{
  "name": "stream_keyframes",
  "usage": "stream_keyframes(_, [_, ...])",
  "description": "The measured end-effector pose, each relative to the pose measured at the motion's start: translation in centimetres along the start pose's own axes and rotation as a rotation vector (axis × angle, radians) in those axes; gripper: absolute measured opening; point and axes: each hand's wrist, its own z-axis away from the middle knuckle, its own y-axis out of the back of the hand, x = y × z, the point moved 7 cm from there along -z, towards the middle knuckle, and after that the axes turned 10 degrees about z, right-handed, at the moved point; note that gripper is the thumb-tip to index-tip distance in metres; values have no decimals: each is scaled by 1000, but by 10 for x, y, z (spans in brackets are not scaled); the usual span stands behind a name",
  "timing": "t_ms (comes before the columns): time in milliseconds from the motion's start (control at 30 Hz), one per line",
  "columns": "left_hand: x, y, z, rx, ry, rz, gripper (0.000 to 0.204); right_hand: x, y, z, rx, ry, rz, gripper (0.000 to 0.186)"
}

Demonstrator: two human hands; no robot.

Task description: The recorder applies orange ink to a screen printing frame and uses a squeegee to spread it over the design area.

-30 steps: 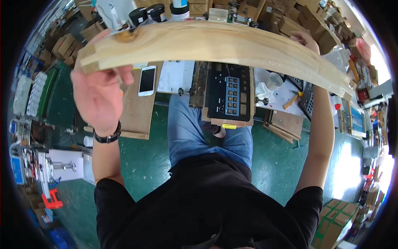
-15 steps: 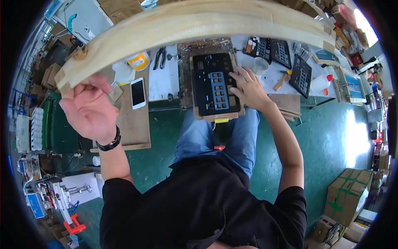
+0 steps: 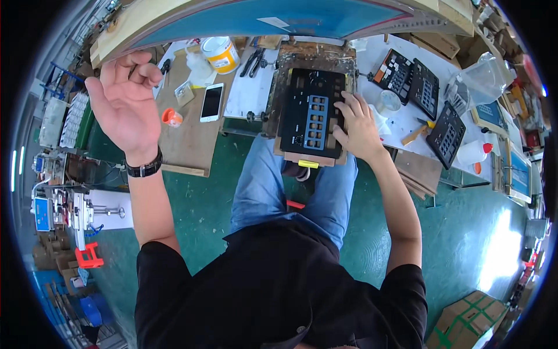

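A black panel (image 3: 294, 119) with a blue block of rectangular cut-outs lies on a board at the bench's front edge. My right hand (image 3: 361, 129) rests on its right edge, fingers outstretched. Above the bench, a wooden screen frame (image 3: 156, 20) with blue mesh (image 3: 325, 18) is raised across the top of the view. My left hand (image 3: 129, 107) is under the frame's left corner, palm up, thumb apart and fingers loosely bent; the fingertips are at the wood, and I cannot tell if they press on it. Yellow tape (image 3: 308, 164) sticks to the board's front edge.
To the left are a white phone (image 3: 212, 102), an orange cup (image 3: 172, 117), a yellow-and-white can (image 3: 220, 55) and pliers (image 3: 251, 62). On the right are a clear plastic cup (image 3: 388, 103), more black panels (image 3: 446, 135), a wooden-handled tool (image 3: 414, 135) and a red-capped bottle (image 3: 474, 152).
The screen frame has tilted up and moved toward the top, now showing its blue mesh. My left hand has risen with it. My right hand stays on the panel.
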Motion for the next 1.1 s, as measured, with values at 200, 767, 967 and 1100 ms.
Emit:
stream_keyframes(200, [0,-2,16,-116,38,138,73,1,-4,0,-46,1,14,56])
stream_keyframes(767, [-24,42,85,-141,196,303,99,46,-39,28,-393,-262,-16,67])
stream_keyframes(967, [-25,38,99,-115,239,214,101,113,-44,68,60,-588,-1618,58])
stream_keyframes(1100, [-22,34,118,17,249,158,98,113,21,55,130,-354,-2047,66])
